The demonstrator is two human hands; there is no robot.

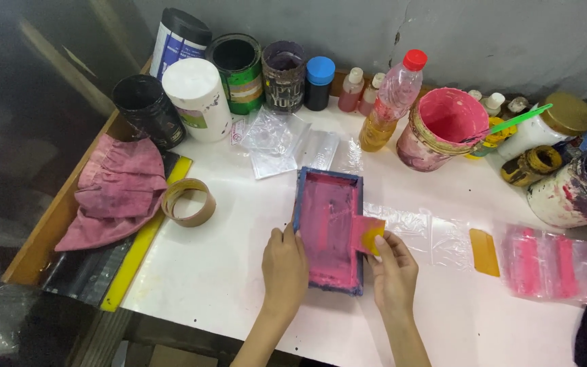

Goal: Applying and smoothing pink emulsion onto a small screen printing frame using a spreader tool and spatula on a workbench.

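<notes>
A small blue-framed printing screen (pixel 329 178) smeared with pink ink lies flat on the white table (pixel 212 265). My left hand (pixel 284 266) rests on the frame's left edge, fingers pressing it down. My right hand (pixel 394 272) grips a small yellow squeegee (pixel 369 233) coated in pink ink, its blade on the right part of the screen. A clear plastic bag (pixel 422 231) lies under the frame and sticks out to the right.
Pink paint tub (pixel 443 129) with a green stick, several jars and bottles along the back wall. Tape roll (pixel 188 202), pink rag (pixel 113 194) and yellow ruler (pixel 140 245) at left. Spare yellow squeegee (pixel 484 252) and pink-printed bags (pixel 558 265) at right.
</notes>
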